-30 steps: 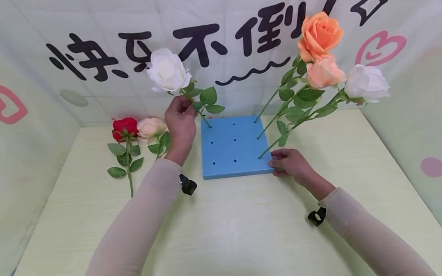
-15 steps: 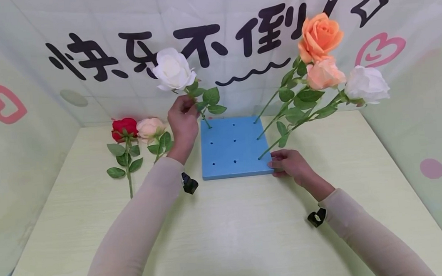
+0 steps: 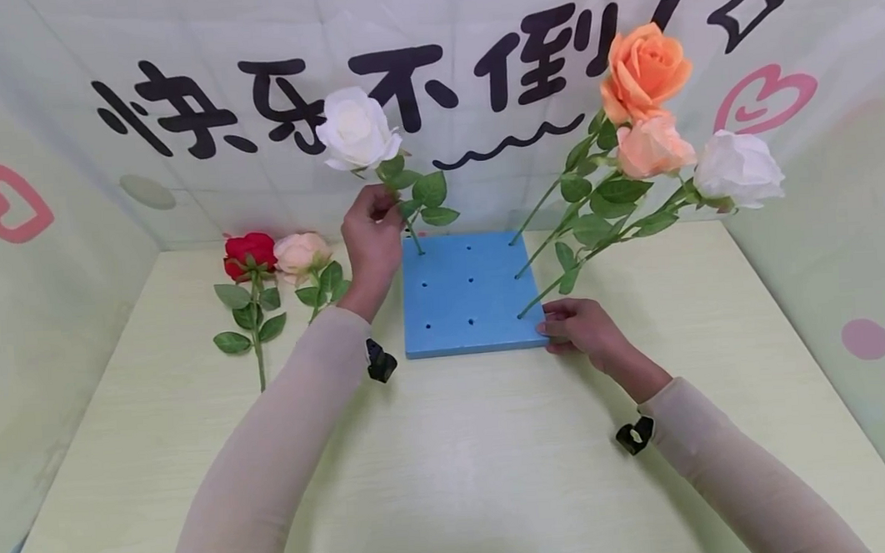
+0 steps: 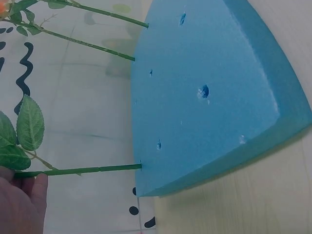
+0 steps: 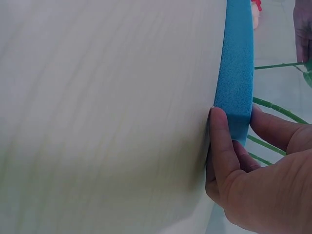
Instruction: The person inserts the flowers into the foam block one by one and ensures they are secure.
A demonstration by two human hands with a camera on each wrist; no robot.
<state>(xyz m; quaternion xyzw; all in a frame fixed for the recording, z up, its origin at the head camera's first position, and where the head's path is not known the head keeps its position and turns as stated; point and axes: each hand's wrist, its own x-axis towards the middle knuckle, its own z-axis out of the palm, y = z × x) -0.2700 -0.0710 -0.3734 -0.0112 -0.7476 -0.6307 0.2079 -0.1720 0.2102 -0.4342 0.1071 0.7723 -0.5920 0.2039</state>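
A white rose (image 3: 360, 130) stands in the far left hole of the blue foam board (image 3: 447, 301), its stem (image 4: 97, 169) tilted slightly left. My left hand (image 3: 373, 242) pinches that stem below the leaves; in the left wrist view only part of the hand (image 4: 24, 202) shows. At the board's near right corner, my right hand (image 3: 580, 328) grips the edge, thumb on top and fingers along the side, as the right wrist view shows with the hand (image 5: 258, 175). An orange rose (image 3: 645, 74), a peach rose (image 3: 653, 147) and another white rose (image 3: 737, 169) lean right from the right-hand holes.
A red rose (image 3: 250, 257) and a pale pink rose (image 3: 302, 255) lie on the table (image 3: 452, 460) left of the board, the pink one's stem partly behind my left arm. Several bare holes show in the board. A printed cloth (image 3: 258, 194) hangs behind.
The white rose's head has shifted right and become more upright, with my left hand moving slightly right along with it. My right hand stays on the board's corner.
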